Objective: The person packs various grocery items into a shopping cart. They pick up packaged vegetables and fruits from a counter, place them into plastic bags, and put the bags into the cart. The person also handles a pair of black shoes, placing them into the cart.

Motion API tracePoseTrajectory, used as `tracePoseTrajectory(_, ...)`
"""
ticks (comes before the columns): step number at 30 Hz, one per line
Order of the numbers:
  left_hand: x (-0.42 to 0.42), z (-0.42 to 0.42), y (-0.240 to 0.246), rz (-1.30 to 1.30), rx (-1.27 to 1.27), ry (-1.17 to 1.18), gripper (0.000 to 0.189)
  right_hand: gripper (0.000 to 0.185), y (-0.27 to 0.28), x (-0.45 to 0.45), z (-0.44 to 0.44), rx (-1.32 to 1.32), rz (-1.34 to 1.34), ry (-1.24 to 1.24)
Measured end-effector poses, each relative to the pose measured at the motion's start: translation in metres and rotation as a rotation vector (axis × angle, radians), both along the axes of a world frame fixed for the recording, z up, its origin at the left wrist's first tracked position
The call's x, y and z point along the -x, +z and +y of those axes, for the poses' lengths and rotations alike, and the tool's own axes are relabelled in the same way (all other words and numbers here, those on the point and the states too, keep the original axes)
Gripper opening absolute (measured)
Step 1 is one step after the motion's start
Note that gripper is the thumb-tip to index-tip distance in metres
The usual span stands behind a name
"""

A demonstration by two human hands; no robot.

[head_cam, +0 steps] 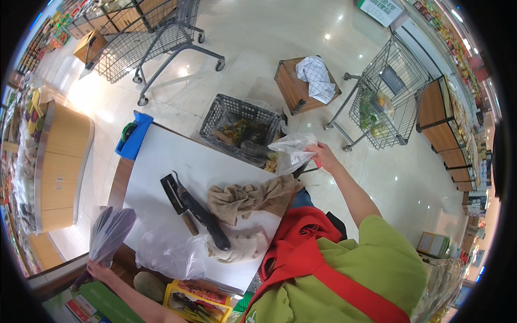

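Note:
At the lower left, my left hand (99,271) grips a clear plastic bag (111,234) with long purple produce in it, possibly eggplants. One purple end pokes out below the fist. My right hand (323,156) pinches a crumpled clear bag (294,148) beside a black plastic basket (210,117) on the floor; something red shows under the fingers. Between my hands, on a white tabletop (149,161), a cleaver (177,204) with a wooden handle lies alongside a long dark object (204,216) with a hooked tip. The dark object's lower end rests on a white cloth (246,246).
A brown cloth (242,198) and loose plastic film (169,250) lie on the table. A blue tape dispenser (135,135) sits at its far corner. Beyond stand a wooden box stool (295,84) with a checked cloth (317,78) and two shopping carts (161,44).

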State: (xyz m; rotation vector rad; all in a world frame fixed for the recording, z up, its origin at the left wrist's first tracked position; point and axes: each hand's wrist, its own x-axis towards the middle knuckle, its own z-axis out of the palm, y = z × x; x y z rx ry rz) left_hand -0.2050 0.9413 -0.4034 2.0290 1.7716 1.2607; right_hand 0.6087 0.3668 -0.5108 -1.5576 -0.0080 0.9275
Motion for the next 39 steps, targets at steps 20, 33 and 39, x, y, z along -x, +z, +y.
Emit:
tracePoseTrajectory(20, -0.171, -0.218, 0.076, 0.305, 0.385, -0.172, 0.023, 0.017, 0.014, -0.096, -0.106, -0.6, 0.505, -0.403)
tracePoseTrajectory(33, -0.197, -0.289, -0.03, 0.672, 0.443, 0.188, 0.031, 0.019, 0.044, -0.146, -0.11, -0.442, 0.725, -0.396)
tracePoseTrajectory(39, -0.233, -0.31, -0.046, 0.764, 0.461, 0.352, 0.048, 0.013, 0.073, -0.15, -0.095, -0.413, 0.696, -0.328)
